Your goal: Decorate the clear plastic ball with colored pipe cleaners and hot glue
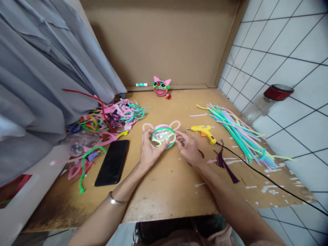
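A small round craft piece [161, 134] is held over the middle of the table. It has a green rim, a clear shiny middle, two pale yellow loops at its lower part and two pink ear-like loops on top. My left hand [150, 148] grips its left and lower edge, the thumb lying across the bottom. At its right edge, the fingers of my right hand [188, 147] are pinched near a yellow loop; what exactly they hold is too small to tell.
A yellow glue gun [203, 131] with a black cord lies right, beside pipe cleaners [233, 131] and a purple tassel [224, 162]. Left are a phone [112, 162] and tangled pipe cleaners [118, 114]. Behind stand a finished animal head [160, 87] and glue stick [141, 85]. A jar [266, 102] is far right.
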Available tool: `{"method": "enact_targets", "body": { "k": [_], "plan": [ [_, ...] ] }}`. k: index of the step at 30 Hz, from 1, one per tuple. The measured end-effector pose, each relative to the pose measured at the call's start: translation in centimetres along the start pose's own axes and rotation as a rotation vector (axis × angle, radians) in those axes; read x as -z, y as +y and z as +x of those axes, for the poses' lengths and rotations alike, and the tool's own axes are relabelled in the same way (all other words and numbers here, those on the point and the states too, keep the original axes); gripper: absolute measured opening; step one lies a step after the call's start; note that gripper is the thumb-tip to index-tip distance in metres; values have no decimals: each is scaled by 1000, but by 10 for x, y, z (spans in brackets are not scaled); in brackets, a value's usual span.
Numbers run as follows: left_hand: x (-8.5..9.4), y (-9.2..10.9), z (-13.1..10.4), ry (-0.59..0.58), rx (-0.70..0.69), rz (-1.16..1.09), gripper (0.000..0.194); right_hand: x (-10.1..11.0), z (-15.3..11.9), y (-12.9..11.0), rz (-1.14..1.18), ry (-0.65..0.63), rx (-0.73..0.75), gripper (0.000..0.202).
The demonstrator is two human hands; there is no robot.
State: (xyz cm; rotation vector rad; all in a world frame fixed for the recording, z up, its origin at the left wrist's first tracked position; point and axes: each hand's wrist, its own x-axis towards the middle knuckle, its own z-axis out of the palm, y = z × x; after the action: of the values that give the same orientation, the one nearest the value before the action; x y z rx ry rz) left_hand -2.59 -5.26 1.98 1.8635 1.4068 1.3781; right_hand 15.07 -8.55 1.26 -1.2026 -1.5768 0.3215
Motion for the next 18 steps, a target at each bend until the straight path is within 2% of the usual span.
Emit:
{"method": "enact_targets", "body": {
  "k": [7,18],
  "plan": [
    [0,1,1,-18,25,-15,64,-2,-1,2,29,24,-41,36],
    [2,6,2,-26,40,2,62,-1,0,4,32,37,-26,33]
  ]
}}
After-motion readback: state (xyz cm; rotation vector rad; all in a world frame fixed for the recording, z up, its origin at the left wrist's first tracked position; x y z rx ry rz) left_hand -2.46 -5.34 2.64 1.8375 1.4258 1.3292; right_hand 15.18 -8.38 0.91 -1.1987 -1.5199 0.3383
